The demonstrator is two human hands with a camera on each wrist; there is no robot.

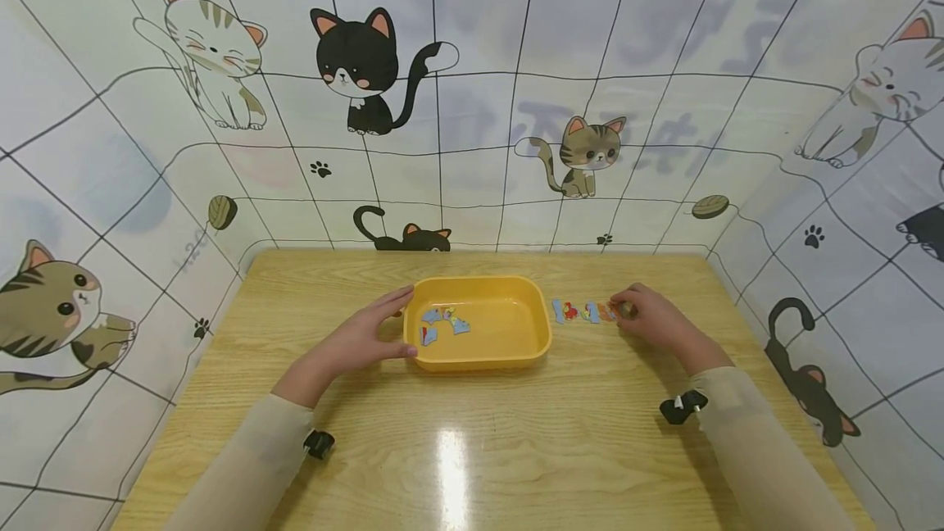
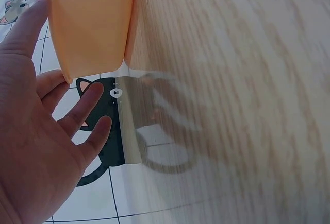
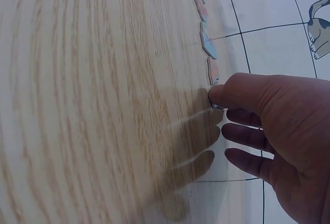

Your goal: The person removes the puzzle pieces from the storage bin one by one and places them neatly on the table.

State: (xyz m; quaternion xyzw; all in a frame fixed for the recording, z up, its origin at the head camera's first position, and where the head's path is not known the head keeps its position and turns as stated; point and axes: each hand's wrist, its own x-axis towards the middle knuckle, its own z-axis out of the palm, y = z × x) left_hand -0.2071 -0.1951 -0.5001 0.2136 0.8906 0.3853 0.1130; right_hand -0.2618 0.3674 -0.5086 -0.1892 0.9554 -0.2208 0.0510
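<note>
A yellow tray stands on the table, with several small puzzle pieces lying in its left part. My left hand spans the tray's left end, thumb at the near corner and fingers at the far one. In the left wrist view, the fingers are spread, and two of them reach beyond the tray wall. To the right of the tray, more puzzle pieces lie in a row. At that row's right end, my right hand pinches a puzzle piece against the tabletop, mostly hidden by the thumb.
The wooden table meets a white cloth backdrop with cat drawings behind and on both sides. A dark wrist camera sits at the left cuff, and another dark camera at the right.
</note>
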